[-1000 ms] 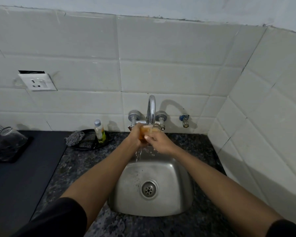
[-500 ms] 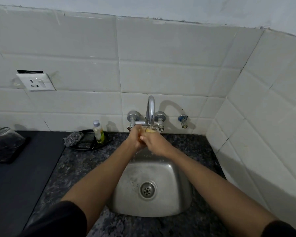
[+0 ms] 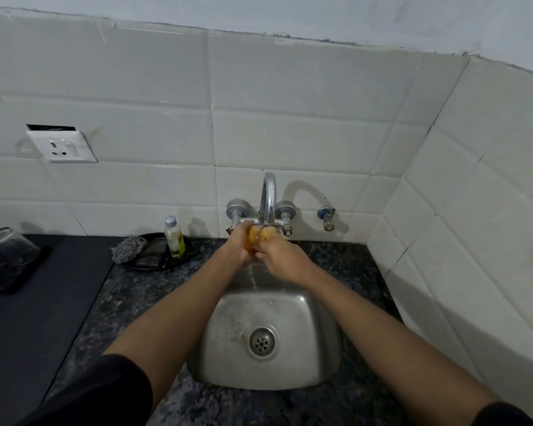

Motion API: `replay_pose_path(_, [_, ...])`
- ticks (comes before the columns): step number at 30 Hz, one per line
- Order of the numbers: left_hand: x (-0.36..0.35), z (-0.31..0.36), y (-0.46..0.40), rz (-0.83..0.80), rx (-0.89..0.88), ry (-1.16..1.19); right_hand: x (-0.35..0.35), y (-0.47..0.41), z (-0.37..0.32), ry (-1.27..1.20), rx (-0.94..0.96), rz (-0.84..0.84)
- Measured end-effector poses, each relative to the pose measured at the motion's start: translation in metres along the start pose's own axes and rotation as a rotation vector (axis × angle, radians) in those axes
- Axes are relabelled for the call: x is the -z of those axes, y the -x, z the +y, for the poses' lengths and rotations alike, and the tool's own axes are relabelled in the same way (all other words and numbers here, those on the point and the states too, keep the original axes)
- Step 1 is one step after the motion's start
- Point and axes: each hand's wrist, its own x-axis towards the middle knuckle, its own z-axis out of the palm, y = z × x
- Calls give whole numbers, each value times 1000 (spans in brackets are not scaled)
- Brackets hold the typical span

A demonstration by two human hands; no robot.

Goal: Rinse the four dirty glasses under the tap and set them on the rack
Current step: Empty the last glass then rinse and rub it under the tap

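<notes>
Glass (image 3: 260, 236), orange-tinted, under tap (image 3: 269, 195) spout, above sink (image 3: 317, 361) | left hand (image 3: 240, 241) fingers wrapped round its left side | right hand (image 3: 282, 256) fingers curled on its right side | water trickles below | versus half a second earlier: grip unchanged, glass more exposed, trickle visible.

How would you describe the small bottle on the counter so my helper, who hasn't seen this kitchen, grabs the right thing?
Start at the steel sink and its tap, then look left along the tiled wall to a dark tray on the counter. The small bottle stands upright on it, beside a grey wire scrubber. It is the only thing there with a white cap and yellow-green liquid inside.
</notes>
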Motion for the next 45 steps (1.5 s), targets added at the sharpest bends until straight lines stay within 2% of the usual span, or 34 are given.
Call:
replay_pose_path(2, [-3,-1,1,2,-45,1,-1,-2,-4,-381,-128,18])
replay_pose_path(4, [-6,-4,-3,-9,-54,6,-1,-9,-9,-536,-225,39])
replay_pose_path(6, [-6,-5,-5,-26,-42,16,-4,-14,-6,-325,-131,68])
replay_pose_path(8, [-4,-4,-4,-47,-11,-1,-7,-9,3,-54,-37,7])
replay_pose_path(9, [-3,-4,-3,-51,-2,-5,-10,-7,8,-25,-21,-15])
replay_pose_path(11, [0,-4,-6,-30,-13,-20,-12,-3,10,-178,-24,-38])
replay_pose_path(14, [0,-6,-6,-14,-23,2,-7,-6,-1,-513,-150,1])
replay_pose_path(16, [0,-6,-7,-19,-20,1,-5,-10,-1,-432,-106,32])
replay_pose_path(19, [2,-3,-7,-45,2,-26,-16,-6,11,-140,-19,-34])
replay_pose_path(20, [2,-2,-6,-49,4,-44,-20,-4,14,-141,-28,-32])
replay_pose_path(22, [3,-3,-6,-40,-15,-56,-22,-4,12,-382,-63,-7])
replay_pose_path(24, [4,-4,-7,-42,-35,-33,-14,-7,1,-710,-199,13])
replay_pose_path(25, [3,-6,-7,-39,-40,-20,-10,-10,-2,-766,-245,1])
replay_pose_path(26, [3,-7,-8,-51,-36,-5,-7,-13,-2,-693,-227,6])
replay_pose_path(30, [4,-6,-4,-34,-15,34,-12,-7,6,-224,64,32])
replay_pose_path(34, [8,-5,-5,-15,-46,94,-11,-2,11,-35,134,128])
replay_pose_path(37, [13,-6,-15,3,-31,80,-16,2,15,8,196,320])
replay_pose_path(40, [9,-3,-12,5,-40,45,-28,7,22,-38,148,452])
replay_pose_path(43, [6,-4,-11,30,-87,34,-36,10,23,-172,25,497])
replay_pose_path(45, [7,-7,-13,53,-123,41,-38,11,22,-262,-76,468])
